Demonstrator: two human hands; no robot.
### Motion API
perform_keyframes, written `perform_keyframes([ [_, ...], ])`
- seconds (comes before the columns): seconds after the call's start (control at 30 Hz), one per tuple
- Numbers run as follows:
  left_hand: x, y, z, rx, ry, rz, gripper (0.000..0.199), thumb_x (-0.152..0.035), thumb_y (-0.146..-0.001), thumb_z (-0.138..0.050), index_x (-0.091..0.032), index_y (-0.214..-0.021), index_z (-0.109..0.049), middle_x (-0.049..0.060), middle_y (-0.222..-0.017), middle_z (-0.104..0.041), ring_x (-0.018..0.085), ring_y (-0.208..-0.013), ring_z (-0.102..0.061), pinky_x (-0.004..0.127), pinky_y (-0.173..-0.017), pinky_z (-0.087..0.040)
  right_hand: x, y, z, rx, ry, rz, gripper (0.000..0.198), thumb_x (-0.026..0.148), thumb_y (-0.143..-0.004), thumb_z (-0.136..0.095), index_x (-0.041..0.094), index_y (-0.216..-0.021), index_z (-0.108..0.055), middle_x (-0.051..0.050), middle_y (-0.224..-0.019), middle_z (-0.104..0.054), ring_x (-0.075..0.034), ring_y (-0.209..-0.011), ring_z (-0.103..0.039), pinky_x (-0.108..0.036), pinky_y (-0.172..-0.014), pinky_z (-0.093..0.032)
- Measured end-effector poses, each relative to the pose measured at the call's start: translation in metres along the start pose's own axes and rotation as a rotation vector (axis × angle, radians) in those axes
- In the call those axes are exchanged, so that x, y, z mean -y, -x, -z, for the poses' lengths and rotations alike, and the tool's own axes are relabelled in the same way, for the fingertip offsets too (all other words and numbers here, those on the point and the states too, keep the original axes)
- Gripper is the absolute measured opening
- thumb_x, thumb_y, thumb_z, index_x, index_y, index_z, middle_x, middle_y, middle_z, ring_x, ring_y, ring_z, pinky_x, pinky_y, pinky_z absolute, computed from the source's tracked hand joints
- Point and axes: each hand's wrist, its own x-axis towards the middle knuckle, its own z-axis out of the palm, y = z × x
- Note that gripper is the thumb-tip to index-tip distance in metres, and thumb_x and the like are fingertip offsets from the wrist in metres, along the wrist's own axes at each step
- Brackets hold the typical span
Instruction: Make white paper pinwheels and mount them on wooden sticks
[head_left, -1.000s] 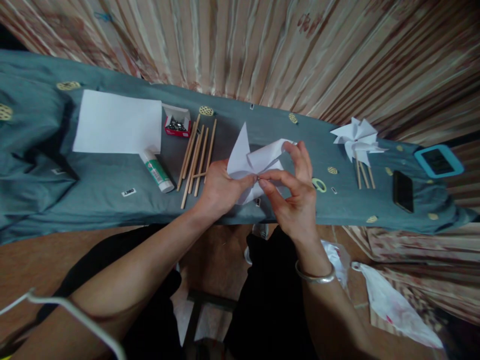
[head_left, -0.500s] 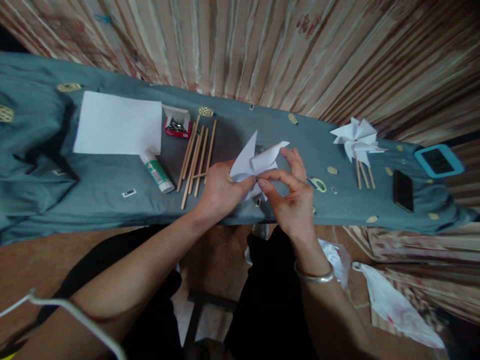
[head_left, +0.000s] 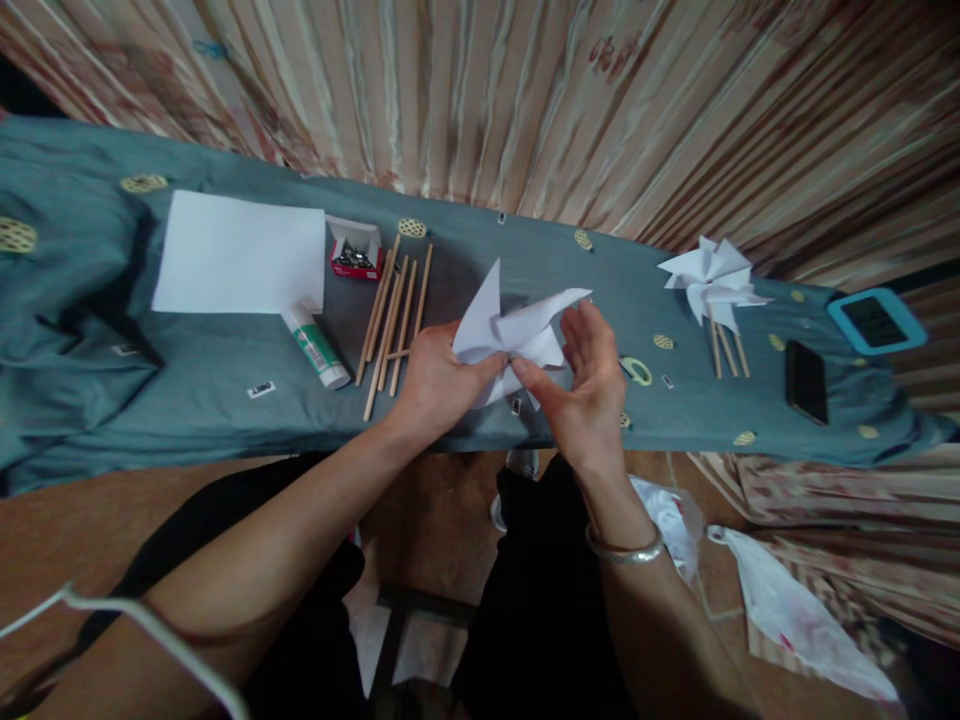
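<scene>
A white paper pinwheel [head_left: 525, 328] is held up over the front part of the table. My left hand [head_left: 439, 375] grips its left side, thumb near the centre and the other fingers behind the paper. At that same centre rests the thumb of my right hand [head_left: 581, 380], where a small dark spot shows, perhaps a pin head. The right fingers are raised and curve around the right side of the paper; their tips are partly hidden. To the left lie several wooden sticks [head_left: 393, 320] and an open red box of metal pins [head_left: 355, 252].
A glue stick [head_left: 319, 347] lies below a stack of white paper [head_left: 240, 255] on the left. At right are finished pinwheels [head_left: 710, 278] on sticks, green-handled scissors [head_left: 636, 371], a dark phone [head_left: 806, 382] and a blue-framed device [head_left: 877, 321]. Curtains hang behind the cloth-covered table [head_left: 202, 420].
My right index finger has lifted from the pinwheel's centre and the right fingers have opened outward. The right thumb now presses at the centre. My left hand keeps its grip.
</scene>
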Motion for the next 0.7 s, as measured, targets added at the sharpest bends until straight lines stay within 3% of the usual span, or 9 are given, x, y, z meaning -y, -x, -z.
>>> perform_keyframes([
  [0.13,-0.001,0.001,0.001,0.013,0.036,0.013,0.008,-0.019,-0.061,-0.071,-0.014,-0.063,-0.066,-0.001,-0.06,-0.063,0.014,-0.057,-0.057,0.021,-0.05,-0.041,0.0,-0.001,-0.003,0.09,-0.259,-0.136,0.089,0.041,-0.074,-0.075,0.026,-0.146,-0.025,-0.012,-0.13,-0.062,-0.027,-0.114,-0.064,-0.047,-0.095,-0.056],
  [0.27,0.0,0.001,0.001,0.025,0.097,0.054,0.01,-0.017,-0.059,-0.074,-0.013,-0.065,-0.067,-0.001,-0.063,-0.065,0.014,-0.059,-0.059,0.023,-0.054,-0.045,0.006,-0.003,0.001,0.127,-0.344,-0.266,0.09,0.042,-0.069,-0.08,0.027,-0.143,-0.03,-0.006,-0.109,-0.073,-0.025,-0.091,-0.072,-0.045,-0.08,-0.062],
  [0.5,0.001,0.001,0.001,0.021,0.13,0.075,0.012,-0.017,-0.058,-0.076,-0.012,-0.061,-0.065,0.0,-0.062,-0.064,0.013,-0.057,-0.058,0.023,-0.053,-0.046,0.009,-0.005,0.004,0.133,-0.362,-0.311,0.09,0.041,-0.064,-0.084,0.028,-0.14,-0.037,-0.003,-0.099,-0.075,-0.025,-0.081,-0.072,-0.045,-0.074,-0.062],
  [0.7,0.003,0.001,0.0,0.012,0.131,0.074,0.013,-0.019,-0.058,-0.075,-0.012,-0.063,-0.066,0.0,-0.063,-0.065,0.014,-0.059,-0.059,0.023,-0.055,-0.046,0.011,-0.004,0.001,0.126,-0.343,-0.291,0.091,0.038,-0.067,-0.082,0.027,-0.144,-0.034,-0.004,-0.1,-0.075,-0.025,-0.082,-0.072,-0.041,-0.073,-0.061],
])
